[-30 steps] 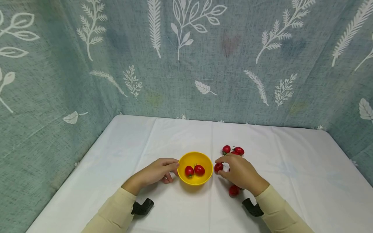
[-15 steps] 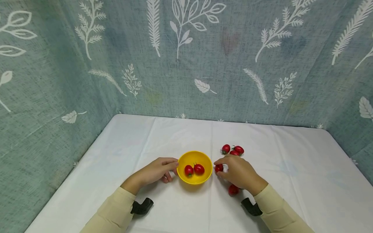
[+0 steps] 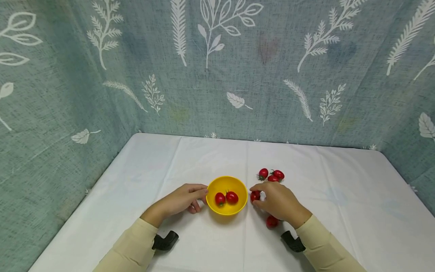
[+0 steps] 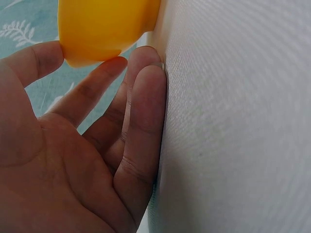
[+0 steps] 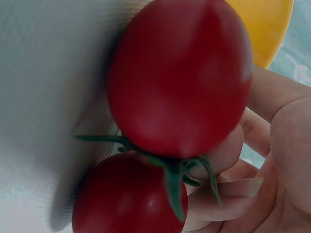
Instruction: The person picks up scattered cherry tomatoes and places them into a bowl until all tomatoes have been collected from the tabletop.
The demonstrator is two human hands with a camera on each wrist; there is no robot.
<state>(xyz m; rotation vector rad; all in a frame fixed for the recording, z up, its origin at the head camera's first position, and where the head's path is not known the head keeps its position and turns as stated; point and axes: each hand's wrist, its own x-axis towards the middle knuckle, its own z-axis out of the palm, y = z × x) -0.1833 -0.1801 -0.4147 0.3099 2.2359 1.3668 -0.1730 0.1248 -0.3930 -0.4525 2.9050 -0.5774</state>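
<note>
A yellow bowl point(image 3: 227, 211) holds two red cherry tomatoes point(image 3: 220, 199) in the head view. At its left side, my left hand point(image 3: 185, 198) has the thumb at the rim and the index fingertip against the outer wall. The other fingers of that hand are bent near the cloth. Just right of the bowl, my right hand point(image 3: 280, 200) pinches a cherry tomato point(image 3: 255, 197) between thumb and index finger, close over the cloth. In the right wrist view, a nearer cherry tomato point(image 5: 180, 77) with a green stem hides the pinched one.
Several loose cherry tomatoes point(image 3: 263, 173) lie just beyond my right hand. Another tomato point(image 3: 272, 221) sits below that hand. A white cloth point(image 3: 204, 158) covers the table, and a green leaf-patterned curtain point(image 3: 190, 102) hangs at the back and left.
Both hands, the bowl and the tomatoes keep nearly the same places. The whole head view has shifted slightly.
</note>
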